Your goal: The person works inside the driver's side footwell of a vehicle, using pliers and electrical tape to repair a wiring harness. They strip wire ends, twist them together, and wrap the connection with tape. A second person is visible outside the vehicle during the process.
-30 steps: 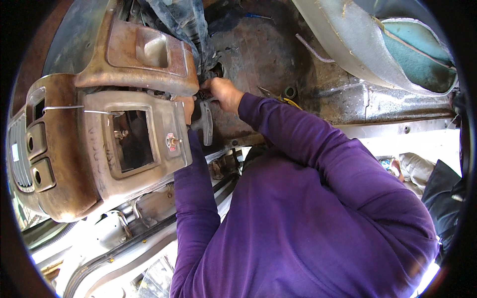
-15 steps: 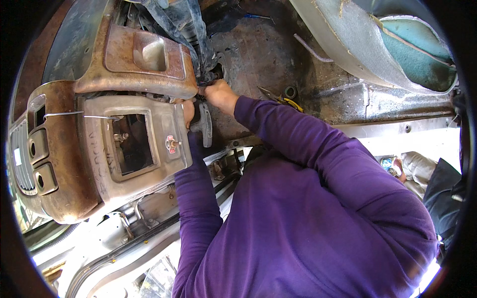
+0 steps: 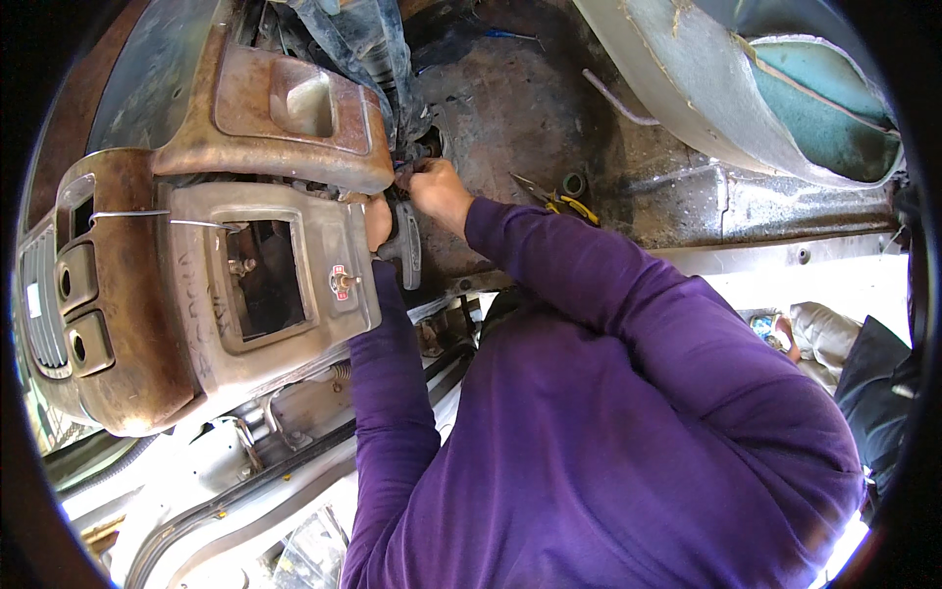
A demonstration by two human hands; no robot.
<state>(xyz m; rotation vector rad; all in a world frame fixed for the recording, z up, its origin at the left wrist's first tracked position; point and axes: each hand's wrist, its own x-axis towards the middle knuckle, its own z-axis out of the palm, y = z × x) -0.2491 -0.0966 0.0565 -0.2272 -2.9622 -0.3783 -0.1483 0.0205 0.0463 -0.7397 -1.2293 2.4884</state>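
My right hand (image 3: pixel 441 193) is closed at the edge of the worn brown dashboard (image 3: pixel 186 334), its fingertips pinched around something small and dark that I cannot make out. Dark fittings (image 3: pixel 429 147) lie just beyond those fingers, by a hole in the floor. My left hand (image 3: pixel 377 224) reaches up behind the dashboard's lower edge, close to the right one; its fingers are hidden there. Beside the left wrist hangs a grey lever or pedal-like piece (image 3: pixel 410 247). Both arms wear purple sleeves.
Yellow-handled pliers (image 3: pixel 572 208) and a dark tape roll (image 3: pixel 573 184) lie on the dirty metal floor (image 3: pixel 510 108). Farther off are a blue-handled screwdriver (image 3: pixel 505 34) and a large curved grey panel (image 3: pixel 706 88). Another person's hand (image 3: pixel 788 337) shows at the right.
My right hand has turned slightly, with its fingers curled more tightly, and stays in nearly the same spot. The left hand remains behind the dashboard edge. The view has shifted slightly.
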